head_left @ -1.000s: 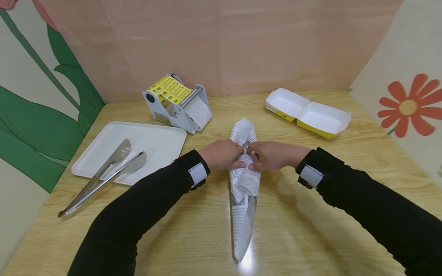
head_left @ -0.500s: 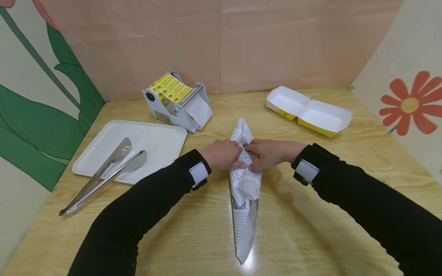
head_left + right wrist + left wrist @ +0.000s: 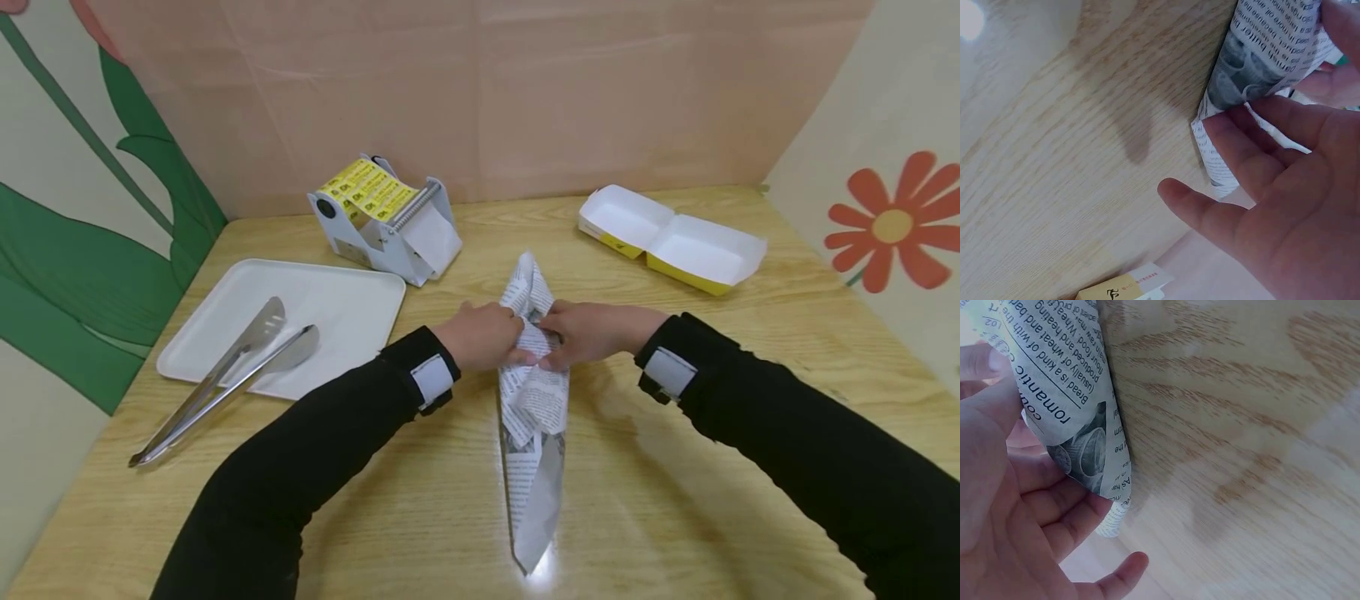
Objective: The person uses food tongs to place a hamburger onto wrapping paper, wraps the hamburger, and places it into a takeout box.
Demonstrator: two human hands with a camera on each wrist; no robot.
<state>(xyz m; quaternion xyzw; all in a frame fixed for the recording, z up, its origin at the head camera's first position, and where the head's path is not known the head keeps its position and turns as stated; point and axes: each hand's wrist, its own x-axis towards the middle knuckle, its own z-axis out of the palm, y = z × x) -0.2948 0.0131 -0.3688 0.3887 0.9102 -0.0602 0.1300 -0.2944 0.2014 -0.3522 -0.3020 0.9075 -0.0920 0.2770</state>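
Note:
A long, narrow wrap of newsprint-patterned paper [image 3: 534, 408] lies on the wooden table, its pointed tail toward me. From the left, my left hand [image 3: 486, 336] pinches a fold of it near the far end. My right hand [image 3: 598, 332] pinches the same part from the right, the fingertips of both hands close together. The left wrist view has the printed paper [image 3: 1063, 381] between thumb and fingers, the little finger held out. In the right wrist view, curled fingers grip the paper's edge [image 3: 1260, 53], little finger apart. Anything inside the wrap is hidden.
Metal tongs [image 3: 213, 387] lie partly on a white tray [image 3: 341, 292] at the left. Behind it stands a label dispenser [image 3: 401, 267] with a yellow roll. An opened white and yellow carton [image 3: 705, 248] sits at the back right, before a pinkish backdrop [image 3: 600, 100].
The far end of the paper has been drawn in, from wide and rounded to a narrower peak. My right hand has shifted slightly left. My left hand keeps its place.

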